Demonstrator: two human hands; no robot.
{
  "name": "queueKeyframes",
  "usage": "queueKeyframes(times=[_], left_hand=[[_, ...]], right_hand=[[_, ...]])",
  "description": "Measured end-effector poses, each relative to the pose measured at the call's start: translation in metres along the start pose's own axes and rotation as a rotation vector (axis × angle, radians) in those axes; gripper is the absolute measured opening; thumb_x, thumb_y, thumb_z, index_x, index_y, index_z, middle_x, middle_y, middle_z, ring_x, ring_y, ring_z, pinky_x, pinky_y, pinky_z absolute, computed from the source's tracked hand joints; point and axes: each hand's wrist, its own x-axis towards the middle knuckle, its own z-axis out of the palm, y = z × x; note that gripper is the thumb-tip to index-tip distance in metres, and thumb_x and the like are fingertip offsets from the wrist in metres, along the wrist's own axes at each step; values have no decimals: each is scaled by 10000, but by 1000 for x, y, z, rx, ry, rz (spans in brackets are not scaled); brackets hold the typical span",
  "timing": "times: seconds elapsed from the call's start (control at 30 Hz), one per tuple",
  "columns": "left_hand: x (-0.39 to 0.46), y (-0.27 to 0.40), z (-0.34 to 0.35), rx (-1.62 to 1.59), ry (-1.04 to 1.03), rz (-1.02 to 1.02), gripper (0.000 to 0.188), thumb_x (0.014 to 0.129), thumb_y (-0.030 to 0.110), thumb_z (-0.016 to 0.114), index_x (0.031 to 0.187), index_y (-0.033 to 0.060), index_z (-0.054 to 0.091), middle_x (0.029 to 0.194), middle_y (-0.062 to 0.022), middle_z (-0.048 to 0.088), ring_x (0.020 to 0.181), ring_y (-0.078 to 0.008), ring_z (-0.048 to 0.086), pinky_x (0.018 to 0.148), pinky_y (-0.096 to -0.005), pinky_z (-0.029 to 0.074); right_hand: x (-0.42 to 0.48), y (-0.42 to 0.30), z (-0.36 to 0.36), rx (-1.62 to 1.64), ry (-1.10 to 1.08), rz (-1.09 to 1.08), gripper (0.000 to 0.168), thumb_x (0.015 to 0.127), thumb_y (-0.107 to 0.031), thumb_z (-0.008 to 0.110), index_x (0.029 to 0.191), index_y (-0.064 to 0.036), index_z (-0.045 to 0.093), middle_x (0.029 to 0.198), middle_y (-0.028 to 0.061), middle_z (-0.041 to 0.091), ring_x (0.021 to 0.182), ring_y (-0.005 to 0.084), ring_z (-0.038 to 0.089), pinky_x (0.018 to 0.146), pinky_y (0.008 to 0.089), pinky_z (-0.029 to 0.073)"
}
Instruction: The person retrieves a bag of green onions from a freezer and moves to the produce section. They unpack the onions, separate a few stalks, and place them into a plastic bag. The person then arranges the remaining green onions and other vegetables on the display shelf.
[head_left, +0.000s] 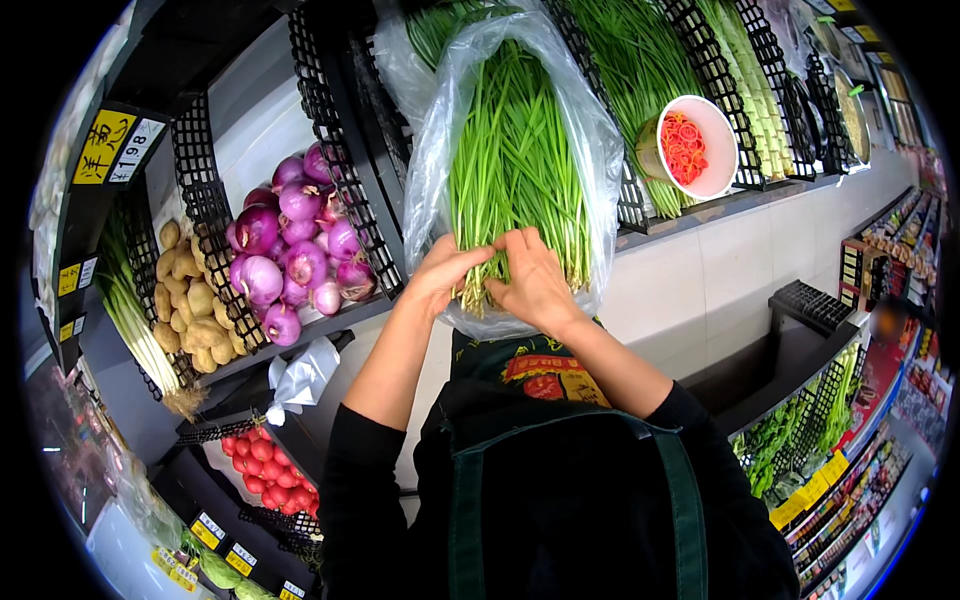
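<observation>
A thick bunch of garlic chives (517, 150) lies in front of me in an open clear plastic bag (598, 150), its pale cut ends towards my body. My left hand (441, 276) grips the left side of the stalks near those ends, thumb across the top and the other fingers partly hidden. Close beside it, my right hand (534, 281) has its fingers bent into the stalks, the fingertips of both hands nearly meeting. A white tub (720, 161) of red rubber bands (681, 148) sits on more green stalks to the right.
Black mesh dividers (334, 127) separate red onions (300, 202), potatoes (196, 319) and long scallions (135, 322) on my left. Stalks resembling celtuce (750, 97) lie at the right. Red radishes (271, 469) fill a lower left bin. A shelf unit with leafy greens (784, 442) stands at lower right.
</observation>
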Motion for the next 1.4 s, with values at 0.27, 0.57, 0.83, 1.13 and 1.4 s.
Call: queueKeyframes(times=[0.27,0.57,0.83,1.13,1.4], left_hand=[[1,-3,-5,126,63,-55,332,828,104,453,1134,-17,412,989,-107,521,929,-175,526,731,-338,500],[0,-5,4,97,85,-74,242,821,127,518,1019,3,452,940,-83,532,862,-151,543,679,-286,498],[-8,2,6,-56,40,-67,214,808,214,575,968,78,532,867,-1,565,793,-89,532,691,-276,450],[-14,3,9,-183,-16,-63,218,830,215,544,994,72,531,931,-49,583,845,-140,570,781,-311,452],[-6,4,19,-213,101,-58,395,772,246,620,1053,1,488,1004,-74,552,870,-164,547,805,-321,428]], right_hand=[[0,19,-9,-174,122,-172,119,690,-15,529,803,-41,559,829,138,505,802,326,503,699,404,405],[7,46,29,517,-24,377,194,773,-116,539,910,13,492,817,161,586,787,296,583,675,349,453],[12,39,0,907,-387,493,187,803,-214,573,884,-48,546,799,18,573,698,104,529,670,220,410],[11,32,-15,1190,-490,675,216,850,-262,521,945,-68,535,889,36,586,830,122,558,748,248,433],[6,18,-15,894,-419,436,356,871,-362,465,957,-26,543,832,9,542,778,89,469,753,227,368]])
